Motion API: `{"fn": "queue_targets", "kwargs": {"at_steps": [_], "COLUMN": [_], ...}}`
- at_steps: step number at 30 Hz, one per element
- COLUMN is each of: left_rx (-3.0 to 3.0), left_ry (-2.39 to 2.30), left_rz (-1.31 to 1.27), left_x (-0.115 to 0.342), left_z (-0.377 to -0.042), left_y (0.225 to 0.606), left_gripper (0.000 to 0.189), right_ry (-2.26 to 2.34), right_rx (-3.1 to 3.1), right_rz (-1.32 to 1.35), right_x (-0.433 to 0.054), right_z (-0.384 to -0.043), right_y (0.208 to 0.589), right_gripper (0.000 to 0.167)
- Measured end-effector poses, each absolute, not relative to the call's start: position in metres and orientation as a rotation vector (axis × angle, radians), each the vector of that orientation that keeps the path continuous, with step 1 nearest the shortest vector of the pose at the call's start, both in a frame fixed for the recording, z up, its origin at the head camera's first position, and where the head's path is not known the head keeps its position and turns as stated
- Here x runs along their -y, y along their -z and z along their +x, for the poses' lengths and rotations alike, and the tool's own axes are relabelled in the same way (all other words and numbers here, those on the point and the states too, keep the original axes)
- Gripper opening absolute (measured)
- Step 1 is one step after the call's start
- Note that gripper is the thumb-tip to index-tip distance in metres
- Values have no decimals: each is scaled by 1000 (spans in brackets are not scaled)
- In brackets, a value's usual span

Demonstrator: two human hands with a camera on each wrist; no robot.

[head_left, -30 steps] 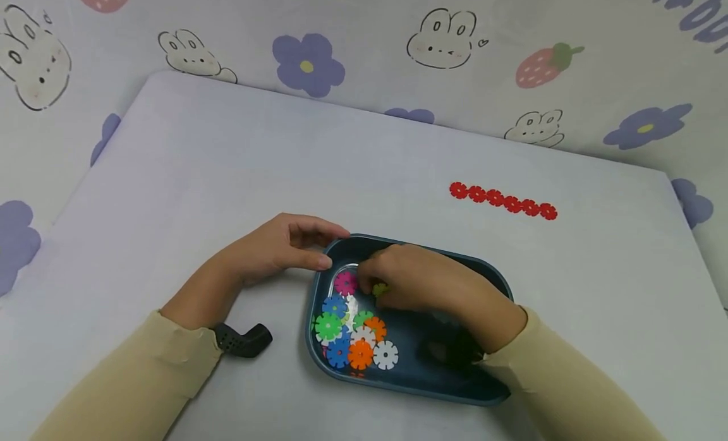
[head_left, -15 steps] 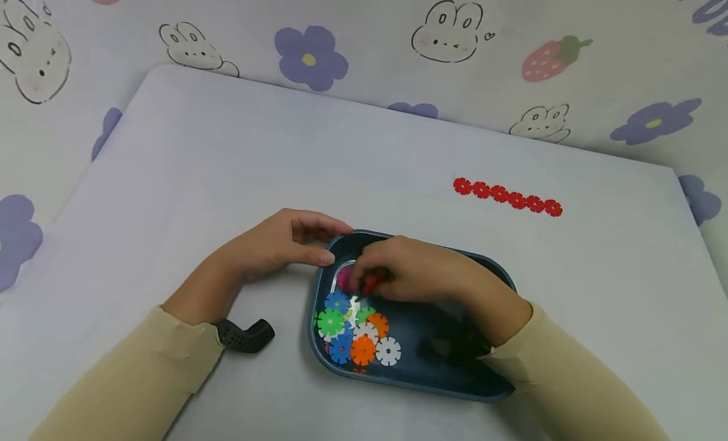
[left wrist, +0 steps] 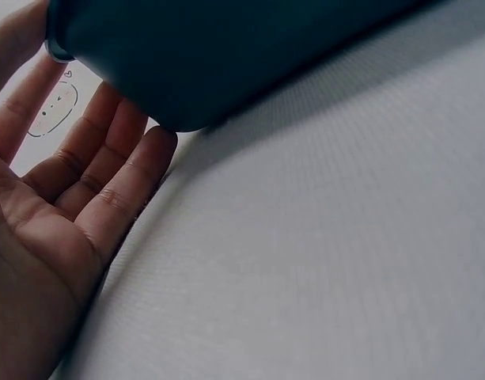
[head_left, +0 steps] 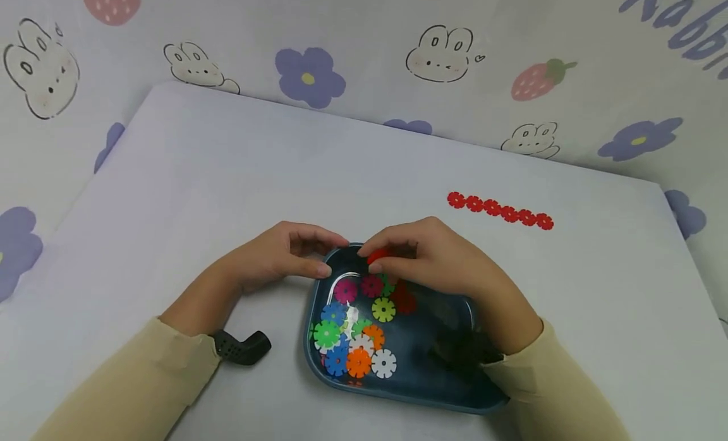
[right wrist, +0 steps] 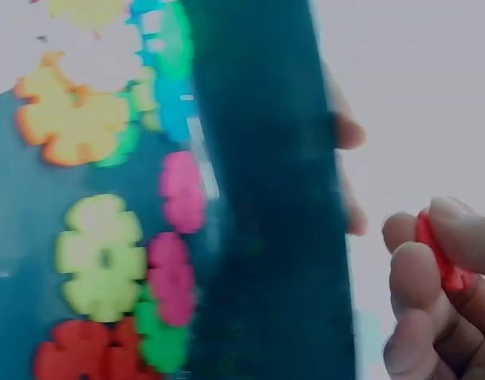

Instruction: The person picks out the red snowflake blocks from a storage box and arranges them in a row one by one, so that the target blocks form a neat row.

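Observation:
Between thumb and fingertips, my right hand point(head_left: 435, 254) pinches a red flower-shaped disc point(right wrist: 441, 255), raised over the far rim of the tray. My left hand point(head_left: 279, 254) holds the dark teal tray point(head_left: 398, 397) by its far left corner, thumb at the rim and fingers along the outside wall. In the left wrist view, fingertips point(left wrist: 159, 142) touch the tray's lower outer edge. Inside the tray lie notched plastic discs: a yellow-green disc point(head_left: 383, 309), a white disc point(head_left: 383, 363), an orange disc point(head_left: 359, 362) and several others, with red discs point(head_left: 404, 301) partly under my right hand.
A row of joined red discs point(head_left: 500, 210) lies on the white table point(head_left: 273, 163) beyond the tray. A black angled device point(head_left: 244, 348) sits at the left sleeve. Behind the table hangs a rabbit-and-flower patterned cloth point(head_left: 364, 43).
My right hand has risen from the tray's left interior towards its far rim, carrying a red disc and uncovering the yellow-green one. The left hand stays at the corner.

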State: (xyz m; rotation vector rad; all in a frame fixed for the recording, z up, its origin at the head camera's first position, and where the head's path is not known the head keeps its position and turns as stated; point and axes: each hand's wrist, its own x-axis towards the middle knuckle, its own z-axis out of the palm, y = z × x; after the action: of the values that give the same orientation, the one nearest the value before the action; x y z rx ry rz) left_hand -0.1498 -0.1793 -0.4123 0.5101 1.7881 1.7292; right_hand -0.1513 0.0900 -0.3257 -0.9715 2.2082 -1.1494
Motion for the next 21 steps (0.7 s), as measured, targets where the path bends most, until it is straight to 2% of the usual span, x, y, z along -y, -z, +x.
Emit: {"fn": "queue_targets", "kwargs": {"at_steps": [4,7,13,17,21], "left_rx": [-1782,-1794,-1849,-1841,-1836], "left_ry": [-1712,-1715,-1744,-1782,-1798], "left_rz": [507,486,429,446,467], "left_x": [185,192,211,221,229], "left_z": [-147,-144,-136,-134,-134], "left_y": [419,425,429,429,428], "left_gripper": [45,45,44,44,44], "right_ry": [1195,1138,1119,1210,1339], "right_rx": [-2279,-2360,-2505,-2683,-2880], "right_rz": [-1002,-1131,-1284,-1157,-819], "right_x": [-90,-86,-93,-122,-162], "right_z": [-144,-140,-136,-146,-167], "right_y": [323,317,287,271,273], "right_gripper": [28,32,42,51,50]}}
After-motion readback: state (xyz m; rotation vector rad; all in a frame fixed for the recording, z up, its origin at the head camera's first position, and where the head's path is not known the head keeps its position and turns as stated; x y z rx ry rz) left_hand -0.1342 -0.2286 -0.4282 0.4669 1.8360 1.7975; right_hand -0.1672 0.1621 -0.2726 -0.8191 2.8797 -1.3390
